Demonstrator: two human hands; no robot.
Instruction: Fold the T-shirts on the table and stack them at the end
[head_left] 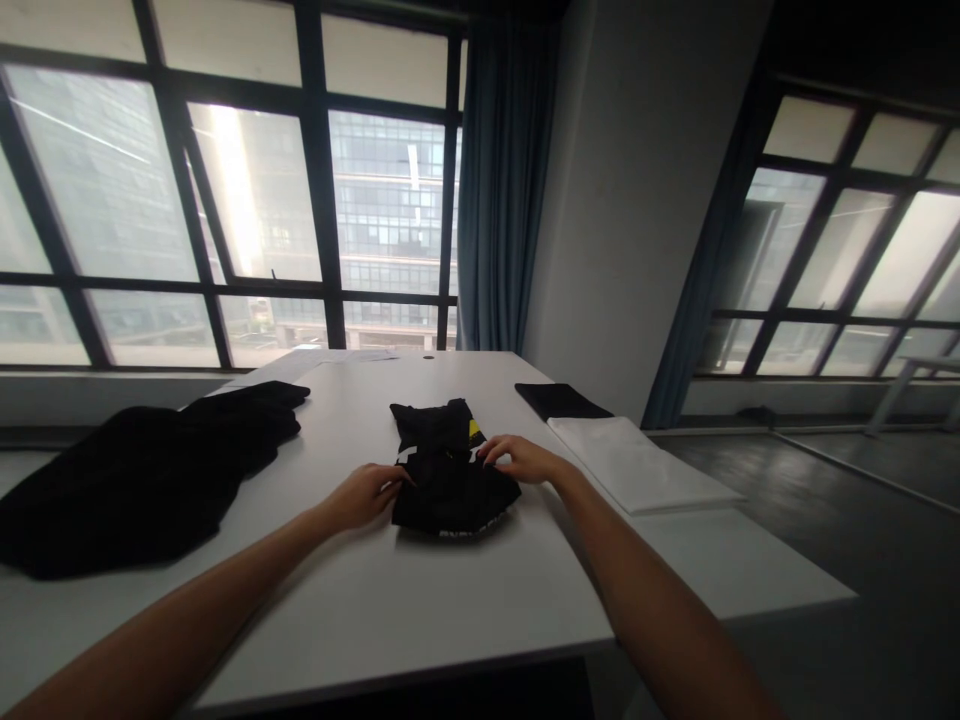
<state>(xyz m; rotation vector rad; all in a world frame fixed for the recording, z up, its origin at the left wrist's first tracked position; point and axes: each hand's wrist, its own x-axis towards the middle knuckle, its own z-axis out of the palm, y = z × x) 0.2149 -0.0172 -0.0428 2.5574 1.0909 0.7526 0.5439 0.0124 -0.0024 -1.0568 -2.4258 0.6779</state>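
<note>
- Black folded garment [450, 490] with a yellow patch [475, 431] and white lettering along its near edge: on the white table [405, 630], between both hands.
- Left hand [373, 492]: fingers at the garment's left edge; cannot tell whether they pinch it.
- Right hand [525, 460]: curled fingertips at its right edge; pinch likewise unclear.
- Left: crumpled black cloth [150, 475].
- Right: flat black piece [562, 401], beyond a flat white piece [637, 462].

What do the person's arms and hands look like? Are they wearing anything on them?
The left arm and right arm are bare, with no sleeves showing. The left hand and right hand have no gloves, and I see no watch or bracelet. Any rings are too small to tell.
</note>
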